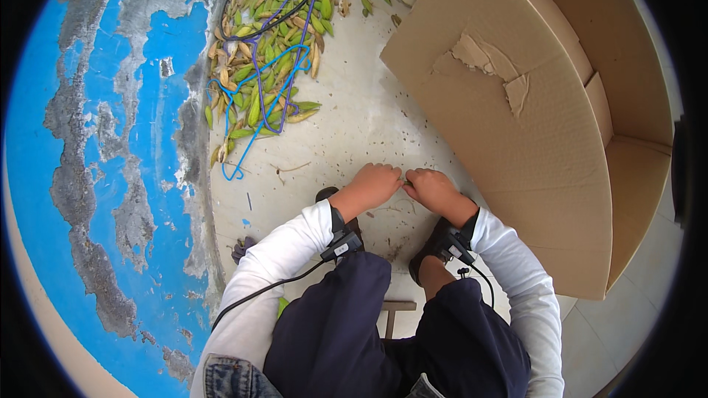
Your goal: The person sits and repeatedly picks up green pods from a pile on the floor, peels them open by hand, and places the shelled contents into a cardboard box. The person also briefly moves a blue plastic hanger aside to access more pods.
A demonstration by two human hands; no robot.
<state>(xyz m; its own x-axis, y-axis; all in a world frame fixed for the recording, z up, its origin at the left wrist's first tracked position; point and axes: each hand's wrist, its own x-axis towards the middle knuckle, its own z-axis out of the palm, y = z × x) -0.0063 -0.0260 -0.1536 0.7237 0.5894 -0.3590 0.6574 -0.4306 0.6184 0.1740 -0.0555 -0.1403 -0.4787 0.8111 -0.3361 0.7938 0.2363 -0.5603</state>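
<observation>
My left hand point(377, 183) and my right hand point(434, 189) meet above the floor between my shoes, both with curled fingers. Between the fingertips shows a sliver of a small greenish thing point(407, 182). The hands hide most of it, so I cannot tell whether it is a seed pod. Ahead and to the left lies a spread of green and brown seed pods point(254, 108) on the floor. A blue wire hanger point(264, 120) and a purple wire hanger point(255, 66) rest on these pods, and a black cable point(276, 21) crosses them.
A large open cardboard box point(531, 149) with torn surface paper stands at the right, close to my right arm. A wall with peeling blue paint point(160, 177) borders the left. Crumbs and a dry stem point(290, 168) litter the tiled floor point(354, 121). A dark glove-like bundle point(242, 249) lies near my left sleeve.
</observation>
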